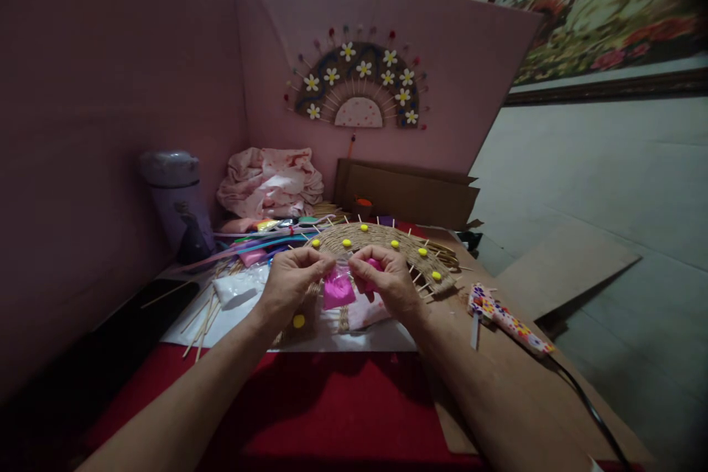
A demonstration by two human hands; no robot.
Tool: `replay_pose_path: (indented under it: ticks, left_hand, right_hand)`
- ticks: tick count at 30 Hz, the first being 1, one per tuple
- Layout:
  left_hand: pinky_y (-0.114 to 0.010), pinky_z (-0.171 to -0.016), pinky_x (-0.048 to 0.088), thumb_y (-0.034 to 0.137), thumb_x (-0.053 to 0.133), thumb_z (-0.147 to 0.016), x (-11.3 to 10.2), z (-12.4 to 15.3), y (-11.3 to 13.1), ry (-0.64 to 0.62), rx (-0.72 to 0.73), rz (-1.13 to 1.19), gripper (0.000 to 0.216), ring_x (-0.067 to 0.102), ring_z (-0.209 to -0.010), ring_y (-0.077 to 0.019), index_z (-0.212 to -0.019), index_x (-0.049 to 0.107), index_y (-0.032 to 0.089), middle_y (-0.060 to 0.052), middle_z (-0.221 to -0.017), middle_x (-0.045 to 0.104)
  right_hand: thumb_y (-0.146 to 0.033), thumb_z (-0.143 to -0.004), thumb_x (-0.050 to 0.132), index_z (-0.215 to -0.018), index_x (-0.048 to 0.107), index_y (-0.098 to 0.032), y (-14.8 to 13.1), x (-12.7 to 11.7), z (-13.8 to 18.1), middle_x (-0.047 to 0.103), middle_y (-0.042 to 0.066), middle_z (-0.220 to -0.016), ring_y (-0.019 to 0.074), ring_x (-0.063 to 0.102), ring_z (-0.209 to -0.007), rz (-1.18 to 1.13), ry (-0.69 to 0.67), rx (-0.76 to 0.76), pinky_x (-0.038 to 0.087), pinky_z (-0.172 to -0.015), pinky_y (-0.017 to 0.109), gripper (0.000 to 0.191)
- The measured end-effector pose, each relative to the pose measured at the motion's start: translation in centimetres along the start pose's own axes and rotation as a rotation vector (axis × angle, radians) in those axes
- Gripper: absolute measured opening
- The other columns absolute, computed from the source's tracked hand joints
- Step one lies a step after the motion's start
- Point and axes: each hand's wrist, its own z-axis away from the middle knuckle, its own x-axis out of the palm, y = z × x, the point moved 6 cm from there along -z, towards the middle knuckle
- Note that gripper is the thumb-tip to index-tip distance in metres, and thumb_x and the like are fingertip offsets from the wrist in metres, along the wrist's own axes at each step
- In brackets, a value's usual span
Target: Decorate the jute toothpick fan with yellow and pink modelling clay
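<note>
My left hand [292, 282] pinches the upper edge of a small clear plastic bag [339, 289] with bright pink modelling clay inside. Level with it, my right hand [390, 282] is closed round a piece of the same pink clay [375, 265], its fingertips close to the bag's opening. Whether those fingertips also grip the bag's edge is hard to see. Behind and below both hands lies a fan-shaped woven twine piece [381, 234] with yellow clay dots and thin sticks poking from its rim. The hands cover part of its middle.
White paper [381, 339] lies under the fan on a red cloth [332, 413]. Left are loose sticks [206, 324], a clear packet of white material [240, 286] and a tumbler [180, 206]. Right is a flower-patterned glue gun [509, 321] with a cord. A finished fan [358, 77] hangs behind.
</note>
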Motion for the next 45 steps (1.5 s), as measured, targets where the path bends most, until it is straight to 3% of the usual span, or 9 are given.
replay_pose_path:
  ticks: [10, 16, 21, 25, 28, 30, 33, 39, 45]
  left_hand:
    - [-0.021, -0.052, 0.039, 0.033, 0.082, -0.059, 0.1, -0.1, 0.3, -0.017, 0.032, 0.015, 0.025, 0.050, -0.052, -0.0081, -0.057, 0.067, 0.013, -0.001, -0.054, 0.061]
    - [-0.019, -0.039, 0.027, 0.037, 0.082, -0.055, -1.5, -0.8, -0.1, 0.153, -0.054, 0.092, 0.033, 0.042, -0.040, -0.0056, -0.065, 0.061, 0.014, 0.000, -0.052, 0.062]
    - [-0.019, -0.041, 0.032, 0.030, 0.077, -0.058, -2.8, -1.7, 1.4, 0.219, -0.025, 0.079, 0.025, 0.047, -0.045, -0.0077, -0.064, 0.059, 0.014, 0.000, -0.054, 0.062]
    - [-0.023, -0.049, 0.040, 0.014, 0.065, -0.061, -1.1, -2.2, 2.3, 0.030, 0.069, -0.214, 0.011, 0.055, -0.058, -0.0117, -0.072, 0.068, 0.014, -0.004, -0.070, 0.069]
    - [-0.027, -0.065, 0.046, 0.001, 0.054, -0.058, 0.9, -2.1, 2.8, -0.183, 0.230, -0.527, 0.039, 0.062, -0.086, -0.0174, -0.085, 0.074, 0.017, -0.007, -0.097, 0.072]
    - [-0.032, -0.077, 0.048, 0.001, 0.056, -0.063, 2.2, -1.6, 2.7, -0.351, 0.307, -0.706, 0.042, 0.060, -0.101, -0.0209, -0.095, 0.074, 0.019, -0.008, -0.110, 0.071]
    - [-0.042, -0.092, 0.045, 0.016, 0.071, -0.071, 3.9, 0.0, 2.2, -0.554, 0.431, -0.988, 0.036, 0.056, -0.107, -0.0243, -0.107, 0.072, 0.023, -0.007, -0.111, 0.070]
    - [-0.041, -0.085, 0.043, 0.019, 0.068, -0.077, 5.4, 2.6, 0.5, -0.623, 0.523, -1.438, 0.026, 0.053, -0.100, -0.0272, -0.104, 0.071, 0.020, -0.010, -0.101, 0.068]
    - [-0.032, -0.071, 0.039, 0.017, 0.060, -0.078, 5.8, 3.2, -1.0, -0.645, 0.437, -1.491, 0.018, 0.052, -0.082, -0.0192, -0.093, 0.070, 0.017, -0.010, -0.097, 0.063]
  right_hand:
    - [-0.046, -0.073, 0.076, -0.069, 0.058, -0.017, 0.4, -0.3, -0.1, 0.055, -0.006, -0.048, 0.0053, 0.045, -0.038, -0.026, 0.023, -0.002, 0.034, -0.034, 0.015, 0.034]
    - [-0.057, -0.073, 0.074, -0.086, 0.059, -0.018, 0.9, -0.4, -0.4, 0.060, -0.005, -0.060, 0.0048, 0.048, -0.038, -0.106, 0.082, 0.014, 0.032, -0.029, 0.014, 0.044]
    - [-0.052, -0.071, 0.076, -0.076, 0.058, -0.017, 0.8, -1.6, -0.9, 0.056, -0.007, -0.054, 0.0033, 0.042, -0.032, -0.165, 0.173, -0.010, 0.026, -0.025, 0.013, 0.040]
    - [-0.053, -0.071, 0.076, -0.079, 0.059, -0.017, 0.9, -2.5, -1.3, 0.057, -0.006, -0.055, 0.0042, 0.045, -0.034, -0.173, 0.229, -0.055, 0.029, -0.026, 0.013, 0.041]
    - [-0.056, -0.072, 0.074, -0.080, 0.059, -0.017, 0.8, -3.1, -1.3, 0.057, -0.006, -0.055, 0.0049, 0.047, -0.035, -0.123, 0.297, -0.106, 0.030, -0.027, 0.013, 0.043]
    - [-0.059, -0.072, 0.072, -0.078, 0.059, -0.017, 0.7, -3.2, -1.3, 0.057, -0.006, -0.055, 0.0050, 0.047, -0.035, -0.086, 0.322, -0.128, 0.030, -0.027, 0.014, 0.044]
    - [-0.060, -0.071, 0.072, -0.077, 0.059, -0.017, 0.6, -3.2, -1.2, 0.056, -0.006, -0.054, 0.0051, 0.047, -0.035, -0.047, 0.333, -0.144, 0.031, -0.028, 0.014, 0.045]
    - [-0.059, -0.073, 0.071, -0.075, 0.059, -0.017, 0.0, -3.0, -0.9, 0.056, -0.006, -0.054, 0.0055, 0.048, -0.037, 0.007, 0.324, -0.189, 0.031, -0.031, 0.016, 0.043]
    - [-0.059, -0.074, 0.071, -0.074, 0.058, -0.018, -0.1, -2.9, -0.8, 0.056, -0.006, -0.054, 0.0058, 0.048, -0.038, 0.014, 0.332, -0.196, 0.032, -0.033, 0.017, 0.043]
